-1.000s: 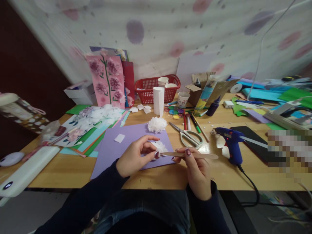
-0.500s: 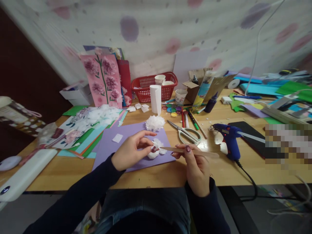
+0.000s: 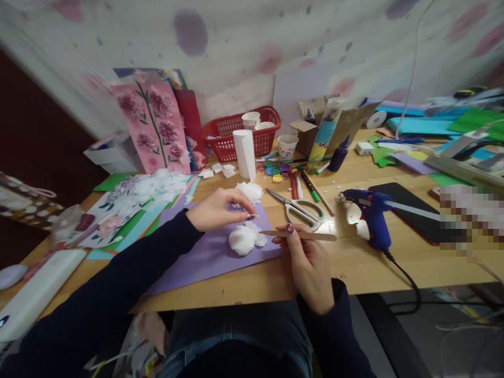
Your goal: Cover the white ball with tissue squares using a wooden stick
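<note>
A white ball-like form [image 3: 241,241] with crinkled paper petals [image 3: 256,233] on its right side sits on a purple sheet [image 3: 185,270]. My right hand [image 3: 309,257] is closed around a flat wooden stick [image 3: 318,237], whose narrow tip points left at the petals, touching or very near them. Just above the ball, my left hand [image 3: 224,210] hovers with thumb and forefinger drawn together; whatever they pinch is too small to make out. Behind these fingers lies a fluffy white paper flower [image 3: 252,191], partly hidden by the hand.
Scissors [image 3: 301,210] lie right of the purple sheet, beside pens and a brush. Further right rests a blue glue gun [image 3: 370,212] with its cord over the table edge. A white paper roll [image 3: 244,156] stands before a red basket [image 3: 220,142]. Decorated papers [image 3: 129,210] are piled left.
My left hand has lifted off the white form and moved up, its fingertips closing together, so the ball shows more fully. The stick in my right hand stays beside the petals. The view has shifted slightly.
</note>
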{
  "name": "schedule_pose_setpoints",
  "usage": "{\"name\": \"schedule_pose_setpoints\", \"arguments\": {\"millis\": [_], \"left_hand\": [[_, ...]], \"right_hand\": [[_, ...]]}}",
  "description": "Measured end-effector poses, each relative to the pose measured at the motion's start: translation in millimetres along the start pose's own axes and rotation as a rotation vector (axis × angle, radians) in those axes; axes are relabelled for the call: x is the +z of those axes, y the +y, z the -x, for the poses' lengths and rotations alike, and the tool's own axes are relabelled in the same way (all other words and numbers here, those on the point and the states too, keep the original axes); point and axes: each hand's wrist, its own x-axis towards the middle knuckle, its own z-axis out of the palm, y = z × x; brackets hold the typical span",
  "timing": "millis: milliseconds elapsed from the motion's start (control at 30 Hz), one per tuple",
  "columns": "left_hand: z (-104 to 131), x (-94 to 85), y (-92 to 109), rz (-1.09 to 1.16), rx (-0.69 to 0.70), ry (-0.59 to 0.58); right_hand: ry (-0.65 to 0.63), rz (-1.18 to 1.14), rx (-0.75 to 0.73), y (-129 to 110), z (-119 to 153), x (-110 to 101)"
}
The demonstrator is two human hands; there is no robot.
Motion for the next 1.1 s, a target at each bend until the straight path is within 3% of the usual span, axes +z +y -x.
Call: {"name": "schedule_pose_setpoints", "arguments": {"millis": [200,467,833,1100], "left_hand": [[-17,10.6,-14,-0.046,0.083,-0.124],[-32,21.9,-25,-0.163,0.053,-0.303],[-38,27.2,-25,-0.408,-0.009,-0.378],[-42,25.4,-11,-0.459,-0.081,-0.426]], "right_hand": [[-0.002,0.129,-0.010,0,-1,1],[-0.005,0.157,-0.012,2,0,0],[-0.004,0.107,-0.006,4,1,-1],[-0.015,0.087,-0.001,4,1,0]]}}
